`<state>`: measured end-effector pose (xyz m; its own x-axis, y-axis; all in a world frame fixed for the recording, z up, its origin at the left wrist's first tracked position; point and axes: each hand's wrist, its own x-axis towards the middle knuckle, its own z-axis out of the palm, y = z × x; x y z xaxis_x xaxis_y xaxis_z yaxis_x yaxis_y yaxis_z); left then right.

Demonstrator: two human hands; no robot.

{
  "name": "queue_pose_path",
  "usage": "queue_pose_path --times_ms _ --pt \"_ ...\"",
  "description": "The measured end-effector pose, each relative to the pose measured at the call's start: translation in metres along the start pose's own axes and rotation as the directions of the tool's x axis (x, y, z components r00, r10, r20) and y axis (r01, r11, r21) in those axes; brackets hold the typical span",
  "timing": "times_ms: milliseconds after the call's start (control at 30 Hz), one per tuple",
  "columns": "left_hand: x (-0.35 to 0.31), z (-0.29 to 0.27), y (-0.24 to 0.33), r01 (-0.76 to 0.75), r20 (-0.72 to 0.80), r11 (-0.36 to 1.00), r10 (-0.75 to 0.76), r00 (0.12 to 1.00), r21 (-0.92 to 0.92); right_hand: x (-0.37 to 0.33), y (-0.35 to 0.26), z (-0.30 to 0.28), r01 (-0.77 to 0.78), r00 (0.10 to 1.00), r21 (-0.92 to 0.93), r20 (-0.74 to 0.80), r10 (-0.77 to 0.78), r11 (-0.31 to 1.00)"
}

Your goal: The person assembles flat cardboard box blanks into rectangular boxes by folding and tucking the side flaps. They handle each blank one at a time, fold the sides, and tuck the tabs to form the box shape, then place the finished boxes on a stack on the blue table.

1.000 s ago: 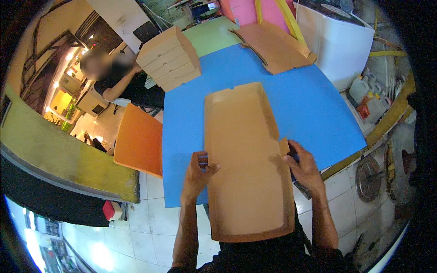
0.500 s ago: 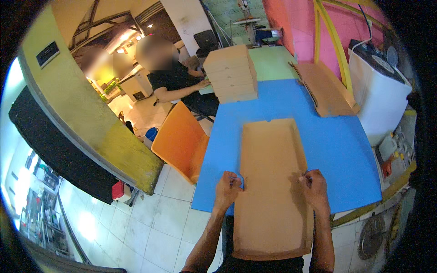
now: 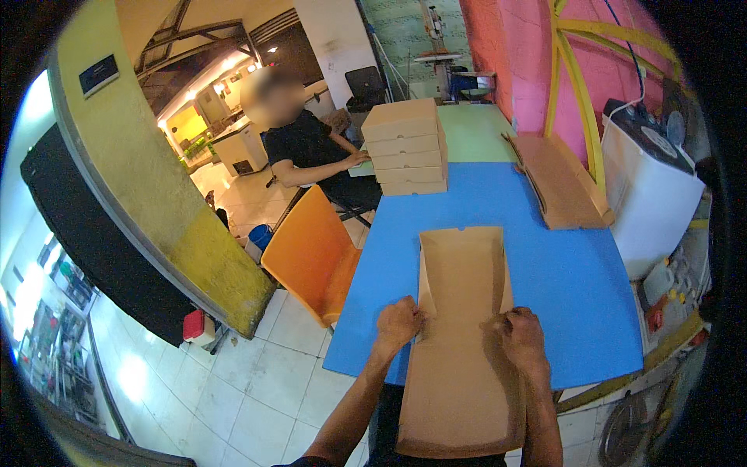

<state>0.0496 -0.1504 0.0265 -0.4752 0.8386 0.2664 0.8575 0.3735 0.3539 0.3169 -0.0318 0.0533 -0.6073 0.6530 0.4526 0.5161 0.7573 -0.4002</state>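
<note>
An unfolded brown cardboard box [image 3: 465,381] lies lengthwise before me, its far half on the blue table [image 3: 576,288] and its near half past the table's edge, over my lap. The side walls of the far half stand up and lean inward. My left hand [image 3: 400,321] is closed on the left side edge about halfway along. Across from it, my right hand [image 3: 521,336] is closed at the right side edge, fingers curled and thumb toward the cardboard. The fingertips are partly hidden by the box walls.
Several closed cardboard boxes [image 3: 405,148] are stacked at the far left of the table. Flat cardboard sheets [image 3: 556,183] lie at the far right, beside a white appliance [image 3: 650,187]. An orange chair [image 3: 311,253] stands left; a seated person [image 3: 315,156] is behind it.
The side walls of the box's far half have risen and tilted inward. My hands have closed more tightly on the edges, and the whole view has shifted a little.
</note>
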Motion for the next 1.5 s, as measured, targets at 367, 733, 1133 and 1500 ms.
queue_pose_path --times_ms 367,733,1133,1500 --pt "-0.008 -0.012 -0.015 0.537 0.559 0.47 -0.107 0.822 -0.701 -0.006 0.022 0.003 -0.39 0.884 0.668 0.078 0.461 0.634" --pt "-0.024 -0.024 0.004 0.373 0.413 0.554 -0.056 0.909 -0.745 0.021 0.027 -0.016 -0.517 0.854 0.415 0.308 0.419 0.749" --pt "-0.089 -0.04 0.029 0.214 0.075 0.702 -0.223 0.972 -0.679 -0.023 0.002 -0.044 -0.351 0.929 0.231 0.206 0.307 0.907" --pt "-0.078 -0.017 0.017 0.087 0.036 0.697 -0.087 0.996 -0.711 -0.002 -0.008 -0.024 -0.193 0.979 0.361 0.126 0.157 0.912"
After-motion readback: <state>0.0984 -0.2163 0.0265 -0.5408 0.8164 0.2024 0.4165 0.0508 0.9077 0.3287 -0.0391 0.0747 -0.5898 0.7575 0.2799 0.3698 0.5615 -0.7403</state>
